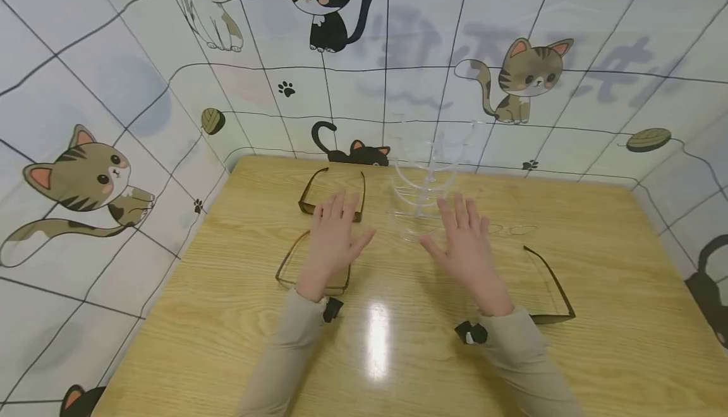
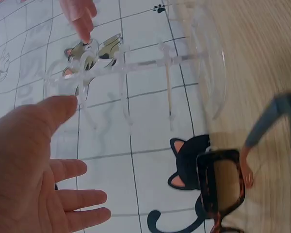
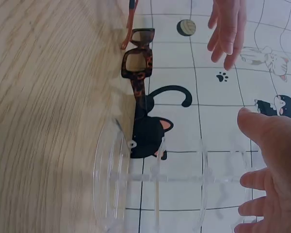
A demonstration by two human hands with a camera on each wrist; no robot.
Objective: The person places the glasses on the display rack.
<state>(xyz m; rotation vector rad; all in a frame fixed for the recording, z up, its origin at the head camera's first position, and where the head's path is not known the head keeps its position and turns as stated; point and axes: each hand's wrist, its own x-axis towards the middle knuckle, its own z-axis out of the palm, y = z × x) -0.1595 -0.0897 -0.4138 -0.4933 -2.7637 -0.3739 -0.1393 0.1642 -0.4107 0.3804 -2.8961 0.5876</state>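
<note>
My left hand [image 1: 335, 237] hovers with spread fingers over two pairs of glasses on the left. The back pair has a tortoiseshell frame [image 2: 202, 187]. The front pair [image 1: 337, 290] has a thin dark frame and orange-tipped temples, partly covered by the hand. My right hand [image 1: 466, 249], fingers straight and apart, is held beside a clear plastic tiered display stand [image 1: 423, 197]. Neither hand holds anything. To the right lies a dark-framed pair of glasses [image 1: 556, 318], partly hidden behind the right sleeve. Faint thin-rimmed glasses [image 1: 523, 234] lie just beyond the right hand.
The wooden table [image 1: 227, 316] meets a cat-printed, gridded backdrop [image 1: 364, 88] at its back and sides. The stand is close to the back edge and hard to see against the backdrop. Black devices [image 1: 472, 333] are strapped at both wrists.
</note>
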